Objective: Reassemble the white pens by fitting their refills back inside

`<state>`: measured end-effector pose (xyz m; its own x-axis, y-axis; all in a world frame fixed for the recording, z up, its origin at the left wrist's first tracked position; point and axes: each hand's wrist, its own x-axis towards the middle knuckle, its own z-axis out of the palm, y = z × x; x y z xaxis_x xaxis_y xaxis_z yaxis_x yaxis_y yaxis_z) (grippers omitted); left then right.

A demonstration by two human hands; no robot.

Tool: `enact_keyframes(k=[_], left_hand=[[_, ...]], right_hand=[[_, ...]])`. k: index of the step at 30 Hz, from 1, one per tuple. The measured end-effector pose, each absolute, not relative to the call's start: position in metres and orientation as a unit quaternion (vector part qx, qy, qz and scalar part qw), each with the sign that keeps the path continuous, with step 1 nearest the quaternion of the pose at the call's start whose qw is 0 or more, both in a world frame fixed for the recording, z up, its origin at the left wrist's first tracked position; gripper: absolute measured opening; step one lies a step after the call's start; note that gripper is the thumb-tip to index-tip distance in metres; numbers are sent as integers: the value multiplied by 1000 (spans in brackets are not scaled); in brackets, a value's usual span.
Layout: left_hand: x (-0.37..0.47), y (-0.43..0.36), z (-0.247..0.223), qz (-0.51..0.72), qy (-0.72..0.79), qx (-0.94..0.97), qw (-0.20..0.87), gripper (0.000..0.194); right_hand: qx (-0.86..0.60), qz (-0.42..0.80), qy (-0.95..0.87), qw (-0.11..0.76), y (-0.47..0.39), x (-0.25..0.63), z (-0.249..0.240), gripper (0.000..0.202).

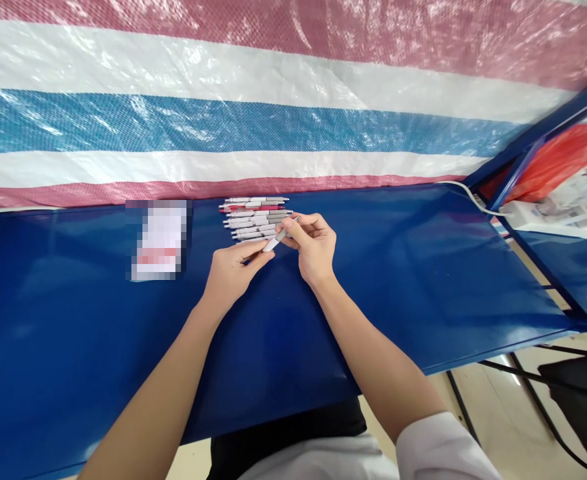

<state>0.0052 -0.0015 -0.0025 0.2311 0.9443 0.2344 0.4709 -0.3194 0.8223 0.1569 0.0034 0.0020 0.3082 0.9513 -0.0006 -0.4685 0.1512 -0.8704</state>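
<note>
Between my two hands is a white pen [272,245] with a grey grip, tilted with its tip end up to the right. My left hand [233,270] pinches the white lower end between thumb and fingers. Around the grey grip near the tip, my right hand [316,245] is closed with thumb and fingertips. Just behind the hands lies a row of pens [253,219], several white with grey grips and at least one red. The nearest pens are partly hidden by my hands.
The blue table [398,280] runs across the view. A blurred-out white item [162,241] lies left of the pens. A striped plastic sheet [273,120] hangs behind. At right are a blue metal frame [548,133], a red plastic bag [563,160] and a white cable [466,190].
</note>
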Motion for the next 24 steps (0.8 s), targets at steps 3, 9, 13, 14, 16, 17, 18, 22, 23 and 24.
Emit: enact_keyframes(k=[3, 9, 13, 14, 16, 17, 18, 22, 23, 24], left_hand=[[7, -1, -5, 401, 477, 733, 272, 26], [15, -3, 5, 399, 499, 711, 294, 26], [22, -8, 21, 451, 482, 617, 428, 30], [24, -9, 25, 473, 469, 584, 464, 31], [29, -12, 30, 517, 434, 516, 527, 30], [31, -13, 31, 534, 417, 486, 552, 30], [34, -14, 32, 548, 402, 461, 571, 30], [45, -20, 32, 589, 373, 388, 603, 34], [48, -22, 31, 596, 372, 374, 605, 35], [51, -23, 31, 601, 372, 362, 607, 36]], right_hand=[[-390, 505, -284, 716, 2, 157, 5, 29], [-388, 531, -285, 697, 3, 164, 12, 28], [-382, 552, -292, 681, -1, 173, 20, 31], [-387, 549, -301, 677, -3, 175, 22, 30], [-409, 533, -331, 663, -9, 179, 24, 29], [-424, 520, -349, 655, -12, 181, 24, 29], [-439, 505, -370, 644, -16, 183, 24, 29], [-470, 448, -456, 608, -27, 185, 19, 26], [-467, 441, -475, 601, -28, 185, 17, 26], [-461, 438, -490, 596, -29, 185, 15, 26]])
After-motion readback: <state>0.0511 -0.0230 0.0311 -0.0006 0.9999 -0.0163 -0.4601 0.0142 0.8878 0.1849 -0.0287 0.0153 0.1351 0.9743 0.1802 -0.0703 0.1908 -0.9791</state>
